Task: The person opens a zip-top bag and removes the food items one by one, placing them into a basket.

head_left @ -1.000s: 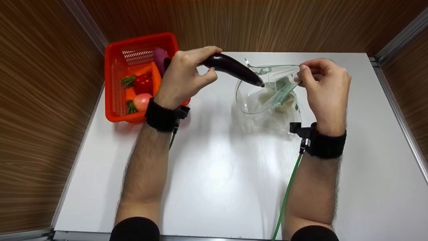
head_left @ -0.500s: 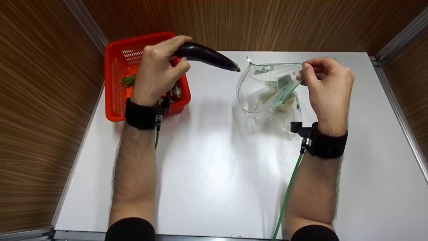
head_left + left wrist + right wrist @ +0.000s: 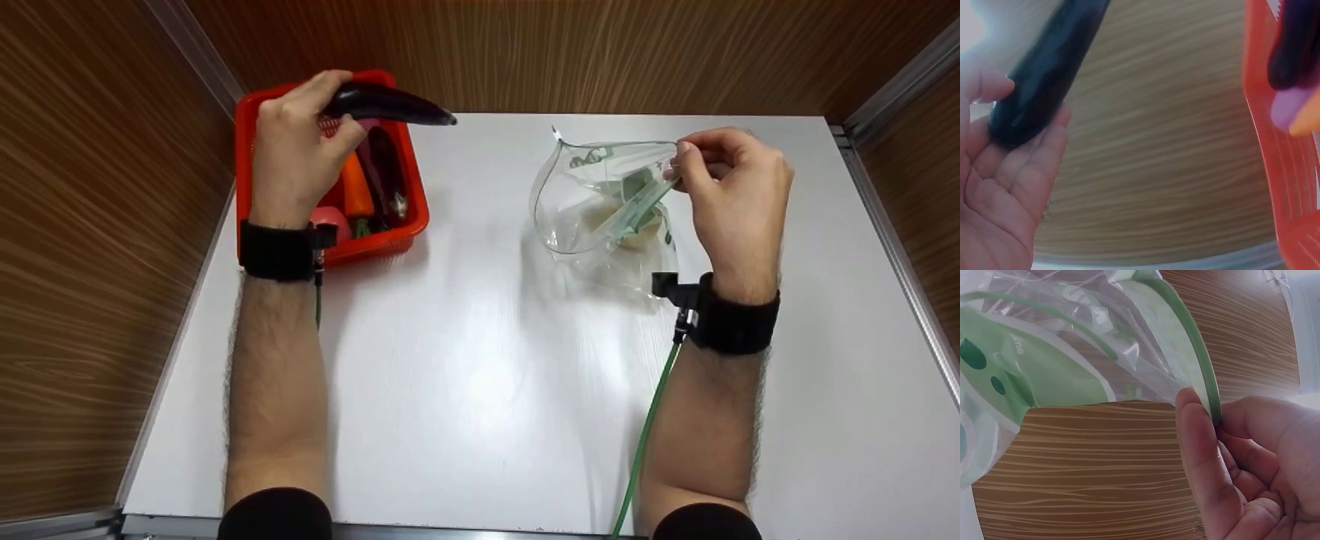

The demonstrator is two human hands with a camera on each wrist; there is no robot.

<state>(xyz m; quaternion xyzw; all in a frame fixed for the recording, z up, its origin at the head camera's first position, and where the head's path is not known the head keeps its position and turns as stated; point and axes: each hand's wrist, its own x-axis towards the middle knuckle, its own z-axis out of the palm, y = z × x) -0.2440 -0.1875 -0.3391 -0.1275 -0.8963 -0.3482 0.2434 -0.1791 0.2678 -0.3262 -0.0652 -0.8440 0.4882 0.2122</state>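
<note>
My left hand (image 3: 296, 154) holds a dark, glossy eggplant (image 3: 390, 103) by its thick end, between thumb and fingers, above the red basket. The eggplant's tip points right. In the left wrist view the thumb and fingers lie round the eggplant (image 3: 1044, 79). With thumb and forefinger my right hand (image 3: 735, 195) pinches the upper right edge of a clear zip bag (image 3: 570, 217) with green print. The bag's mouth gapes toward the left, and a pale item (image 3: 637, 236) shows dimly inside. In the right wrist view the pinched green zip strip (image 3: 1202, 365) is plain.
The red plastic basket (image 3: 416, 214) at the back left holds a second eggplant (image 3: 386, 169), a carrot (image 3: 356, 187), and a pink round item (image 3: 331, 220), partly hidden by my left hand. A green cable (image 3: 645, 442) runs along the right forearm. Wooden walls (image 3: 525, 56) border the white table (image 3: 465, 390).
My left hand has moved left, away from the bag's mouth to above the basket, carrying the eggplant. The right hand keeps its pinch on the bag and has barely shifted.
</note>
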